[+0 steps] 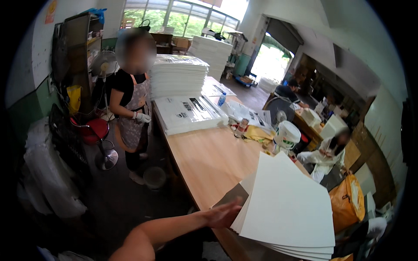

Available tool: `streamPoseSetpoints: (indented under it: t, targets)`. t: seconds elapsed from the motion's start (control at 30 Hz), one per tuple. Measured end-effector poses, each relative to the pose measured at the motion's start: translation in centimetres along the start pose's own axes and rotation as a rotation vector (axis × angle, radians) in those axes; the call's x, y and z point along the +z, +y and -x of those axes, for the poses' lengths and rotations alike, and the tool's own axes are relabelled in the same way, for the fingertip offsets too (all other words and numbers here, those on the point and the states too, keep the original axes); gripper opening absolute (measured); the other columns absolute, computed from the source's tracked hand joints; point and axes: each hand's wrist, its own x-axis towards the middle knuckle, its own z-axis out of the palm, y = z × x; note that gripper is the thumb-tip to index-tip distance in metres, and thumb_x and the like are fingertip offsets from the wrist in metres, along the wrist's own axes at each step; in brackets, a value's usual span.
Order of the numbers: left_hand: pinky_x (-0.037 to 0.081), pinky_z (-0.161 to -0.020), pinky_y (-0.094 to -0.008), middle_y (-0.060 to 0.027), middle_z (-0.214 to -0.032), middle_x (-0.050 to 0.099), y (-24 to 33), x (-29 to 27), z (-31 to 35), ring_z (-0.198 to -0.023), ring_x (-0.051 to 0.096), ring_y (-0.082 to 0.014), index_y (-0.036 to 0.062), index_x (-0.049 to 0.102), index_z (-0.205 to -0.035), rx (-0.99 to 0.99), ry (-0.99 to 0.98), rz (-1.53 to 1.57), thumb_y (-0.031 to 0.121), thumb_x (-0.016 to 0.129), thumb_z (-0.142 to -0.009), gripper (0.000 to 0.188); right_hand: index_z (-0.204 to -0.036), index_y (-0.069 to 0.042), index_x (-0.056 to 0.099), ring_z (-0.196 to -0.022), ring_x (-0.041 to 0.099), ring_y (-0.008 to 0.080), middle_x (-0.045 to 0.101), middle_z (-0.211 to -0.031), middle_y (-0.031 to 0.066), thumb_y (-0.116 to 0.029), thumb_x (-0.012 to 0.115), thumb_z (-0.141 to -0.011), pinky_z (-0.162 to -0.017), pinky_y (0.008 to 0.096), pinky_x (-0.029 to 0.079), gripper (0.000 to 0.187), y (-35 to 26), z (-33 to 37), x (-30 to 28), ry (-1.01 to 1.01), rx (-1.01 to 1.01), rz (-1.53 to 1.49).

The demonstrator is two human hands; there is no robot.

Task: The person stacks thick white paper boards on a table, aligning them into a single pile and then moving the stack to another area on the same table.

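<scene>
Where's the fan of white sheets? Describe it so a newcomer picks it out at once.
Find the long wooden table. At its near end, just right of the person's left hand, is the fan of large white sheets. Its blank top face and splayed edges set it apart from the printed stack farther along.

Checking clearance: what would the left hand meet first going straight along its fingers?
Most likely the near side edge of the stacked white sheets, right by the fingertips of the left hand. Depth is unclear, so they may already touch.
</scene>
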Motion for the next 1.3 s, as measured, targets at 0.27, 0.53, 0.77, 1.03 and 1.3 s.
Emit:
streamPoseSetpoints:
  t: [0.27,0.53,0.77,1.03,1.3]
  targets:
    - [0.039,-0.111,-0.034,-0.0176,-0.136,0.059,1.6,6.2,-3.8,-0.127,0.055,-0.023,-0.0061,0.034,-0.151,0.207,0.316,-0.902,0.02,0.062,-0.099,0.064,-0.13,0.003,0.057,-0.11,0.061,0.0307,0.064,-0.12,0.0193,-0.039,0.068,-0.097,-0.098,0.0431,0.048,0.054,-1.2,-0.3,0.4,0.032,0.114,-0.023]
    - [0.051,-0.088,-0.0424,-0.0352,-0.094,0.064,5.0,6.2,1.4,-0.09,0.066,-0.0449,-0.0139,0.025,-0.149,0.126,0.394,-1.311,0.04,0.059,-0.1,0.081,-0.133,0.002,0.054,-0.108,0.062,0.0267,0.063,-0.12,0.0179,-0.042,0.065,-0.1,-0.092,0.0407,0.052,0.057,-1.3,-0.6,1.5,0.09,0.165,-0.137]
    - [0.044,-0.104,-0.0346,-0.0177,-0.129,0.059,10.2,2.8,12.7,-0.117,0.059,-0.0235,-0.0047,0.04,-0.147,0.374,0.606,-1.084,0.034,0.068,-0.098,0.069,-0.153,-0.005,0.032,-0.128,0.052,0.0281,0.044,-0.151,0.017,-0.033,0.065,-0.103,-0.097,0.0398,0.052,0.065,-4.8,-4.6,12.0,-0.124,0.063,-1.134]
    - [0.041,-0.109,-0.036,-0.0113,-0.139,0.054,11.4,-7.3,19.9,-0.128,0.051,-0.0191,-0.0002,0.034,-0.153,0.787,0.872,-0.928,0.029,0.067,-0.097,0.071,-0.138,-0.001,0.044,-0.103,0.057,0.0174,0.057,-0.117,0.0077,0.004,0.069,-0.09,-0.091,0.0331,0.05,0.054,-20.1,-9.1,32.0,-0.099,0.251,-1.126]
    - [0.043,-0.109,-0.0366,-0.0118,-0.137,0.059,3.1,-17.3,26.4,-0.126,0.056,-0.0216,-0.0036,0.043,-0.147,0.638,1.159,-0.637,0.025,0.068,-0.097,0.063,-0.128,0.007,0.052,-0.098,0.063,0.0265,0.062,-0.115,0.0146,0.015,0.068,-0.08,-0.086,0.0359,0.055,0.051,-9.4,-2.6,48.6,-0.096,0.73,-1.055]
